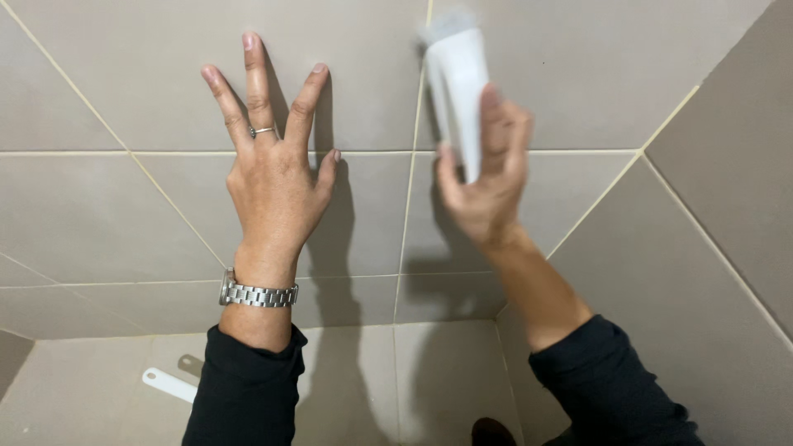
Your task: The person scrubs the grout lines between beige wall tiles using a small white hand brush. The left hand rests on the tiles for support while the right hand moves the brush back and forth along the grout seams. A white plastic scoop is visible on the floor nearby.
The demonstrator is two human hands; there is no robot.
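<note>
My left hand (273, 165) is pressed flat against the grey tiled wall (99, 206) with its fingers spread; it wears a ring and a metal watch (258, 294) at the wrist. My right hand (483, 177) grips a white brush (458, 78) by its handle. The brush's upper end lies against the wall beside a vertical grout line (410, 182) and is blurred by motion. Both arms wear dark sleeves.
A second tiled wall (710, 248) meets the first in a corner at the right. On the beige tiled floor (99, 388) below lies a white flat handle-like object (168, 384), partly hidden behind my left sleeve. A dark shape (493, 431) shows at the bottom edge.
</note>
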